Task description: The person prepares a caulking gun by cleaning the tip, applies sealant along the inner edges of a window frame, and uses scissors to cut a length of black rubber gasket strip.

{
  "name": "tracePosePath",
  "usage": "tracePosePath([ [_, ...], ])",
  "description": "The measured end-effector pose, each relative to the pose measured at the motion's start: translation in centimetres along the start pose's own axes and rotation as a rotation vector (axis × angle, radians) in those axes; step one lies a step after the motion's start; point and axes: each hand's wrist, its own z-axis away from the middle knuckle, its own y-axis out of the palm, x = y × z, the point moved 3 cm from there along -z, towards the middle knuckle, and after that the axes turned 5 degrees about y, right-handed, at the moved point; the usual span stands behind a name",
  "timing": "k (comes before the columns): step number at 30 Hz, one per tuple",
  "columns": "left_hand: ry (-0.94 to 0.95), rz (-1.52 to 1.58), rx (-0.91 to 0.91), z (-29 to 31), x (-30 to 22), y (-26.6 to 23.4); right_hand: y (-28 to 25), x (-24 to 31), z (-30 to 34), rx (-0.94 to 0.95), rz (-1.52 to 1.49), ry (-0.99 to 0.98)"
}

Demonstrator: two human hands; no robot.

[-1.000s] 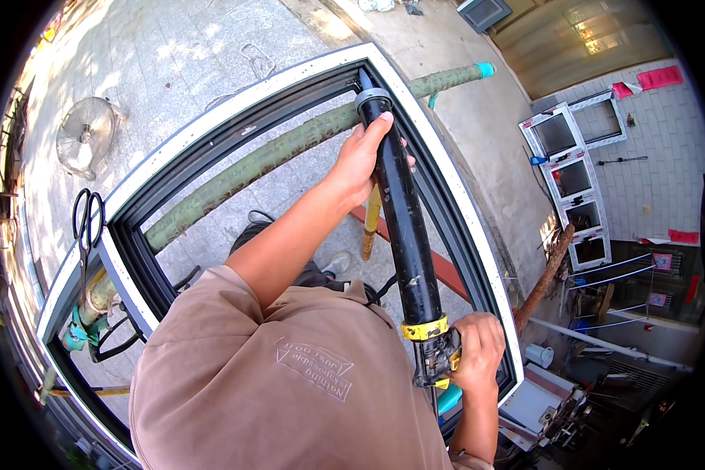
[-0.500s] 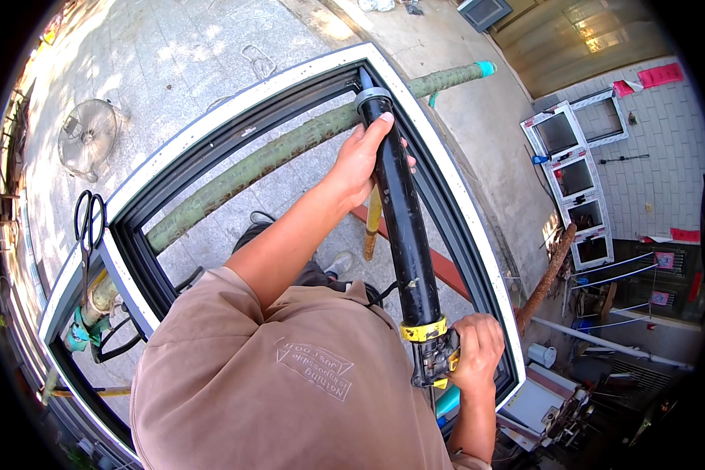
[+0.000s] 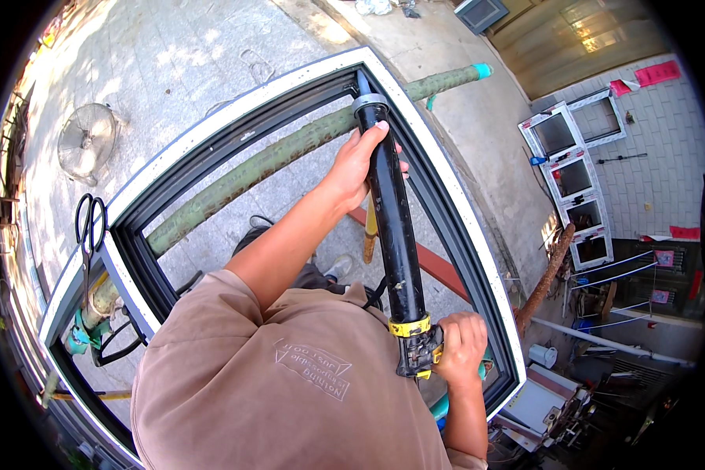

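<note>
Head view: the caulking gun's (image 3: 398,219) rear end has swung left, away from the window frame's (image 3: 464,227) right bar. I get little room between right hand (image 3: 462,345) and bar, more on the gun's left; tip's at the far corner, over a green pole (image 3: 243,174). Left hand (image 3: 360,164) wraps the barrel's front, right hand grips the handle.

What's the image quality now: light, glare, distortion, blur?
Head view: dappled sun looks washed out on the paving at upper left, while the lower right is very dark; head view: bright reflections show on the brown panel; head view: fisheye visibly bows the white-edged frame, with black corners; head view: the caulking gun looks fairly sharp, no obvious motion blur.
</note>
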Motion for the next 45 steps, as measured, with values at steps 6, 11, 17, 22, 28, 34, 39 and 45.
tracePosePath([
  [6,0.007,0.006,0.053,-1.2,1.5,-1.6,4.4,-1.6,1.5,-0.021,0.026,-0.025],
  [11,0.014,0.027,0.050,-1.7,2.3,-2.1,6.5,-3.1,1.7,0.010,0.071,-0.027],
  [17,-0.018,0.043,0.027,-2.6,3.1,-2.9,7.4,-3.1,1.3,0.048,0.138,-0.048],
  [22,-0.020,0.023,0.000,-2.8,3.3,-2.7,6.9,-3.0,0.9,0.051,0.150,-0.061],
  [28,-0.018,0.012,0.009,-2.9,3.3,-2.9,7.3,-3.2,1.1,0.066,0.134,-0.060],
  [34,-0.023,-0.004,0.002,-2.9,3.4,-2.9,7.7,-3.5,1.1,0.063,0.129,-0.068],
  [39,-0.013,-0.001,0.002,-2.9,3.6,-3.1,7.9,-3.8,1.0,0.059,0.121,-0.079],
  [45,-0.007,-0.009,-0.007,-2.5,3.5,-2.8,8.1,-4.2,1.3,0.066,0.108,-0.079],
])
